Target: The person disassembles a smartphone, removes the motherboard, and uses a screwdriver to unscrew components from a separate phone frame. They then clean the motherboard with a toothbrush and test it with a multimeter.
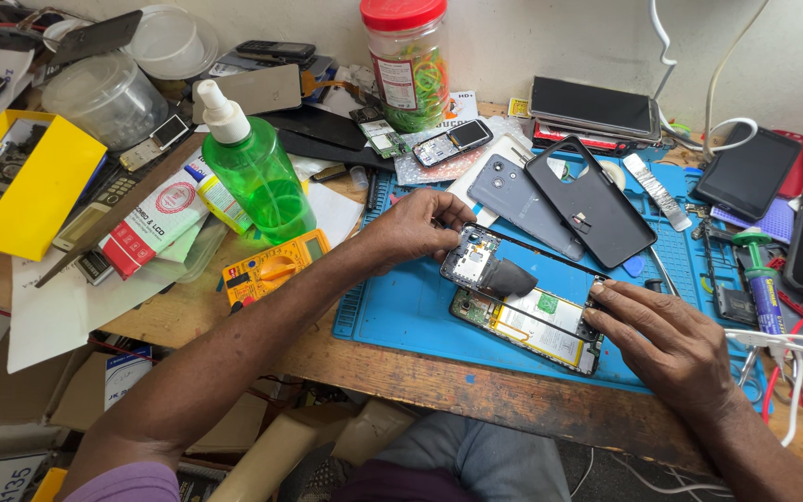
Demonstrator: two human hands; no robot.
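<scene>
On the blue rubber work mat [401, 311] covering the wooden desk [476, 390] lies an opened black smartphone with its circuit board and battery bared [524, 311]; the left hand [417, 228] pinches its upper end, fingers closed on the frame; the right hand [666, 339] presses flat on its lower end, fingers together; a black plastic back cover [592, 200] rests just beyond; a green spray bottle [255, 167] stands to the left, near a yellow multimeter [273, 267].

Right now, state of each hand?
Left hand: fingers pinching the top end of the opened phone.
Right hand: fingers pressing on the phone's bottom end, gripping nothing.
</scene>
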